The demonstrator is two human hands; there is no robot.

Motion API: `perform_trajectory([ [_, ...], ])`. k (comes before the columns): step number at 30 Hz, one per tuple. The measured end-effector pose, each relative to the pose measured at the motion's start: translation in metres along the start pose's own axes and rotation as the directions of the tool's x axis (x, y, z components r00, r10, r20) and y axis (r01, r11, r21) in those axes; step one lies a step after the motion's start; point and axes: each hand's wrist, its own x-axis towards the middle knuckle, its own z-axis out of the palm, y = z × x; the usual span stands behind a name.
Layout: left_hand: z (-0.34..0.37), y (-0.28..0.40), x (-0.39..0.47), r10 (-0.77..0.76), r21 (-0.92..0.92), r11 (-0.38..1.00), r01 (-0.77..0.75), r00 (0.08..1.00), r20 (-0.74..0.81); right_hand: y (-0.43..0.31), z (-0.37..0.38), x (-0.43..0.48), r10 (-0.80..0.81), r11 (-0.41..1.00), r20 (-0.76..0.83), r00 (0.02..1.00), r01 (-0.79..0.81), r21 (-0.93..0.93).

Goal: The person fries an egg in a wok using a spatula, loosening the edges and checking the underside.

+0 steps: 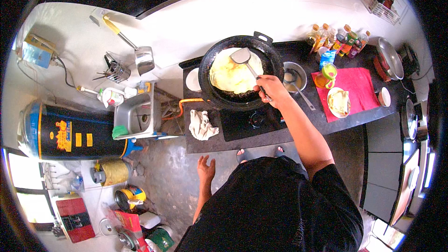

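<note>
My right hand (pixel 272 91) grips the dark handle of a metal spatula (pixel 241 56). The spatula's blade rests over a pale, round flatbread (pixel 224 71) with light brown patches. That flatbread covers much of the inside of a large black wok (pixel 274 56) on the stove. My left hand (pixel 206 168) hangs in front of the counter with fingers apart and nothing in it. A crumpled white cloth (pixel 203 125) on the counter is the thing nearest to it.
Right of the wok stands a metal pot (pixel 301 71) with a ladle (pixel 304 98). A plate of folded flatbread (pixel 338 103) lies on a red cloth (pixel 364 87), near several bottles (pixel 344 40). At left are a sink (pixel 134 112), an orange gas hose (pixel 182 106) and a gas cylinder (pixel 113 172).
</note>
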Motion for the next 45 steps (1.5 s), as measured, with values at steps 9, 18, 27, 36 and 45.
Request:
perform_trajectory([
  [9, -0.002, 0.015, 0.007, 0.029, 0.023, 0.999, -0.029, 0.999, 0.022, 0.013, 0.002, -0.036, 0.032, 0.995, 0.185, 0.982, -0.013, -0.103],
  [18, 0.001, 0.012, 0.013, 0.092, -0.029, 0.995, -0.092, 0.996, 0.005, 0.015, -0.005, -0.053, 0.184, 0.980, 0.125, 0.975, -0.172, -0.096],
  [27, 0.004, 0.010, 0.020, 0.108, -0.030, 0.994, -0.107, 0.993, 0.040, 0.021, -0.034, -0.078, 0.125, 0.991, 0.122, 0.985, -0.117, -0.070],
  [36, 0.004, 0.010, 0.024, 0.097, 0.020, 0.995, -0.098, 0.994, 0.059, 0.027, -0.041, -0.084, 0.119, 0.993, 0.074, 0.990, -0.118, -0.020],
  [45, 0.002, 0.007, 0.028, 0.135, -0.020, 0.991, -0.135, 0.991, 0.014, 0.024, -0.027, -0.058, 0.101, 0.994, 0.071, 0.992, -0.104, 0.042],
])
